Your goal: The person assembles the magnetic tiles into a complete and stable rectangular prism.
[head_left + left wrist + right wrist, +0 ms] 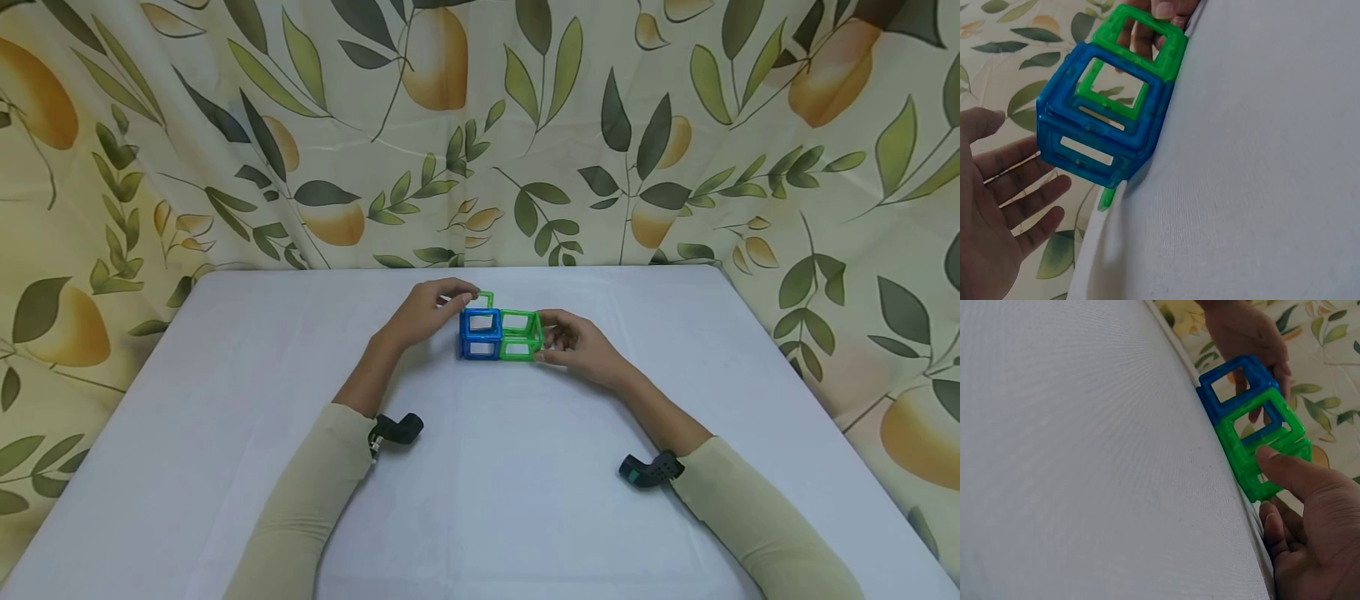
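Two joined cubes of see-through magnetic tiles, one blue and one green, rest near the far edge of the white table. Behind the blue cube a green square tile rises, its lower part hidden. My right hand pinches the green cube's right end; in the right wrist view its thumb lies on the green frame. Beside the blue cube, my left hand has its fingertips near the upright green tile. The left wrist view shows the left fingers loosely spread, with no clear grip.
A white cloth covers the table. Close behind its far edge hangs a curtain printed with leaves and fruit. Each wrist wears a black camera band, the left one and the right one, below the long sleeves.
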